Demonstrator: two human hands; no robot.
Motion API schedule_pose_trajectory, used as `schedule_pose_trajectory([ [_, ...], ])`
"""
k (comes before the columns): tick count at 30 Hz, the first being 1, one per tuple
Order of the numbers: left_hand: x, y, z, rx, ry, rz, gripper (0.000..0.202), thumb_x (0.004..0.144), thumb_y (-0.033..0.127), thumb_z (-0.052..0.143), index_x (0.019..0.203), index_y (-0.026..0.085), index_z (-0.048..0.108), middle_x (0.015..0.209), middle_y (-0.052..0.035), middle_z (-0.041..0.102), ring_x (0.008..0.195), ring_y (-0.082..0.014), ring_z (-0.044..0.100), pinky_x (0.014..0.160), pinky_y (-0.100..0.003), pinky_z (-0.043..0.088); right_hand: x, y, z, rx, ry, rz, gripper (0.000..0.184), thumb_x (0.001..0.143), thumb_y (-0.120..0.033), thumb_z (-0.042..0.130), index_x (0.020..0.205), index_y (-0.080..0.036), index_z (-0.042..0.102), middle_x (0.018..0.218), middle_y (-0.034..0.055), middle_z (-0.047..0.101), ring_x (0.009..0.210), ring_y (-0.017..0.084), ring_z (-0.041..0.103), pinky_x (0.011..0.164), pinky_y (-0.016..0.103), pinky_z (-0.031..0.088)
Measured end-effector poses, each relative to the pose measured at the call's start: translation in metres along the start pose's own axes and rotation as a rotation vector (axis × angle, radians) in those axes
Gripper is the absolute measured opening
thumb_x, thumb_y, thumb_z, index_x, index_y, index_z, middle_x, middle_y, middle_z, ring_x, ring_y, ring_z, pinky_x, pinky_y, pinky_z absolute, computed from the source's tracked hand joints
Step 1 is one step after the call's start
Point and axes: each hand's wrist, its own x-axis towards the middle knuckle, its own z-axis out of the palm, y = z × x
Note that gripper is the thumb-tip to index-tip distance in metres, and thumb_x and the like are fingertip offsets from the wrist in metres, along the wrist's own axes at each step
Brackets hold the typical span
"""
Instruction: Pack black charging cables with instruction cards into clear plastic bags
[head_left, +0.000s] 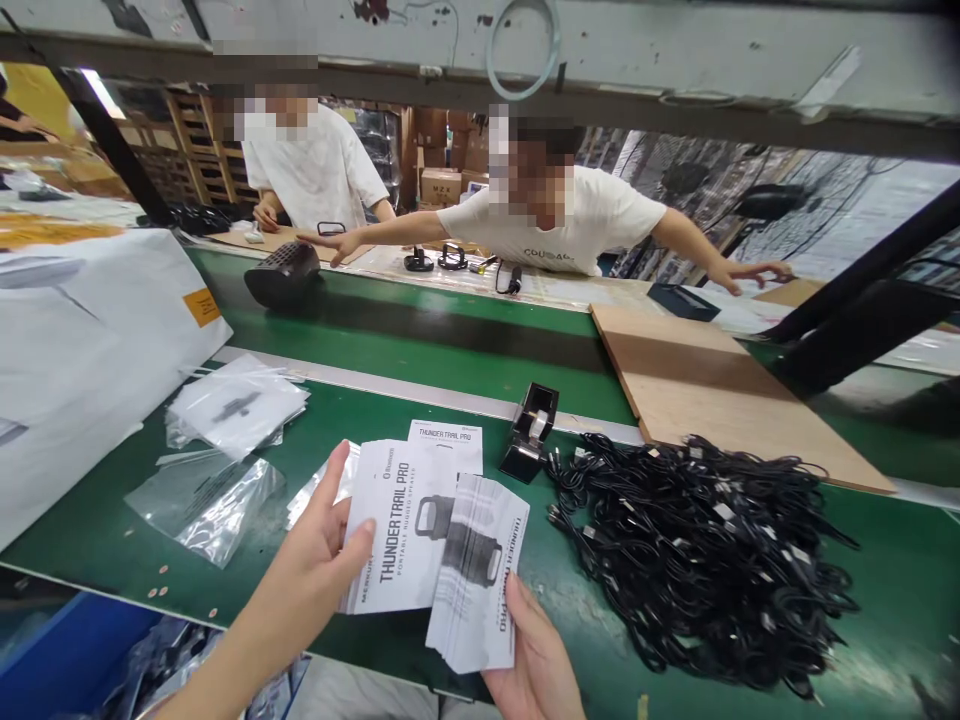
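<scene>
My left hand (315, 560): closed on the white booklets (401, 530), thumb pressed on the front cover near the left edge, fingers behind.
My right hand (536, 665): gripping the near end of the second sheaf (476, 570) from below; I can't see the fingers under it.
White booklets, place: held above the near edge of the green table (112, 540), between my 2 hands, with 1 more copy fanned out behind at the far end.
White booklets, axis: long side runs away from me, the far end leaning slightly right; the title "THUNDER TRAIL PRO" reads along that axis, from near end to far.
Second sheaf, axis: almost parallel, overlapping the right edge of the white booklets; its title runs the opposite way, far end to near.
Right of my hands: a pile of black cables (697, 560) on the table.
Beyond the booklets: a black tape dispenser (531, 430).
Left: clear plastic bags (232, 405) lying flat.
Across the belt: 2 co-workers, arms stretched along the far bench.
</scene>
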Motion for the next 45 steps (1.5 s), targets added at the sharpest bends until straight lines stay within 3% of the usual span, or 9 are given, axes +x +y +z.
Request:
schedule_pose_trajectory([
  [5, 0.006, -0.012, -0.002, -0.127, 0.083, -0.188, 0.068, 0.076, 0.032, 0.057, 0.135, 0.032, 0.023, 0.119, -0.0028, 0.059, 0.095, -0.0216, 0.061, 0.074, -0.028, 0.05, -0.004, 0.006, 0.01, 0.017, 0.02, 0.013, 0.031, 0.067, -0.034, 0.07, 0.094, -0.019, 0.067, 0.094, 0.0073, 0.069, 0.09, 0.024, 0.062, 0.085, 0.039, 0.044],
  [10, 0.012, -0.008, -0.007, -0.053, -0.065, -0.206, 0.068, 0.075, 0.036, 0.061, 0.132, 0.029, 0.027, 0.12, -0.0046, 0.058, 0.094, -0.0208, 0.062, 0.083, -0.031, 0.048, -0.009, -0.015, 0.005, -0.227, 0.003, 0.026, 0.04, 0.07, -0.032, 0.069, 0.107, -0.02, 0.061, 0.095, 0.0078, 0.068, 0.083, 0.021, 0.063, 0.078, 0.036, 0.046],
  [17, 0.031, 0.009, -0.015, 0.282, -0.437, -0.108, 0.043, 0.075, 0.03, 0.059, 0.115, 0.019, 0.051, 0.109, -0.0065, 0.062, 0.095, -0.0239, 0.06, 0.073, -0.03, 0.049, -0.015, -0.109, 0.058, -1.472, -0.427, -0.201, 0.033, 0.083, -0.028, 0.052, 0.115, -0.024, 0.054, 0.098, 0.0041, 0.061, 0.088, 0.019, 0.055, 0.076, 0.028, 0.044],
  [21, 0.041, 0.01, 0.004, 0.558, -0.592, 0.066, 0.027, 0.072, 0.024, 0.059, 0.099, 0.021, 0.062, 0.093, -0.0015, 0.066, 0.088, -0.0203, 0.06, 0.075, -0.028, 0.045, -0.018, -0.111, 0.086, -1.982, -0.68, -0.347, 0.032, 0.082, -0.019, 0.053, 0.113, -0.024, 0.053, 0.102, 0.0048, 0.059, 0.092, 0.02, 0.053, 0.08, 0.032, 0.044],
  [24, 0.044, 0.005, 0.017, 0.725, -0.511, 0.155, 0.035, 0.068, 0.027, 0.061, 0.103, 0.025, 0.058, 0.078, 0.0025, 0.063, 0.076, -0.0183, 0.059, 0.067, -0.027, 0.045, -0.018, -0.094, 0.061, -2.132, -0.565, -0.467, 0.042, 0.083, -0.017, 0.05, 0.124, -0.021, 0.04, 0.107, 0.0081, 0.055, 0.095, 0.022, 0.052, 0.082, 0.036, 0.045],
  [28, 0.042, -0.005, 0.032, 0.81, -0.473, 0.235, 0.043, 0.066, 0.025, 0.062, 0.108, 0.03, 0.052, 0.078, 0.0047, 0.063, 0.075, -0.0178, 0.059, 0.068, -0.027, 0.044, -0.02, -0.073, 0.004, -2.16, -0.288, -0.647, 0.071, 0.083, -0.018, 0.049, 0.138, -0.02, 0.005, 0.102, 0.0113, 0.051, 0.093, 0.025, 0.052, 0.079, 0.04, 0.048],
  [37, 0.037, -0.054, 0.014, 0.377, -0.533, 0.272, 0.076, 0.065, 0.064, 0.054, 0.128, 0.03, 0.026, 0.107, -0.0051, 0.055, 0.104, -0.0234, 0.053, 0.095, -0.041, 0.036, -0.017, -0.063, -0.026, -1.774, -0.131, -0.621, 0.036, 0.074, -0.027, 0.062, 0.106, -0.025, 0.044, 0.126, 0.0102, 0.038, 0.119, 0.026, 0.038, 0.095, 0.041, 0.037],
  [41, 0.022, -0.091, 0.007, 0.418, -0.412, 0.361, 0.119, 0.049, 0.069, 0.061, 0.134, 0.034, -0.014, 0.138, -0.0136, 0.023, 0.128, -0.0353, 0.022, 0.102, -0.056, 0.018, -0.009, -0.042, -0.039, -1.33, -0.032, -0.601, 0.067, 0.071, -0.036, 0.065, 0.124, -0.027, 0.026, 0.117, 0.0085, 0.051, 0.114, 0.023, 0.045, 0.097, 0.042, 0.034],
  [45, 0.014, -0.103, 0.019, 0.516, -0.451, 0.412, 0.104, 0.077, 0.037, 0.058, 0.127, 0.034, -0.033, 0.143, -0.0151, 0.006, 0.13, -0.031, 0.02, 0.1, -0.055, 0.024, -0.011, -0.028, -0.041, -1.167, -0.047, -0.561, 0.108, 0.065, -0.054, 0.065, 0.137, -0.025, -0.01, 0.139, 0.0135, 0.026, 0.124, 0.027, 0.032, 0.098, 0.044, 0.031],
])
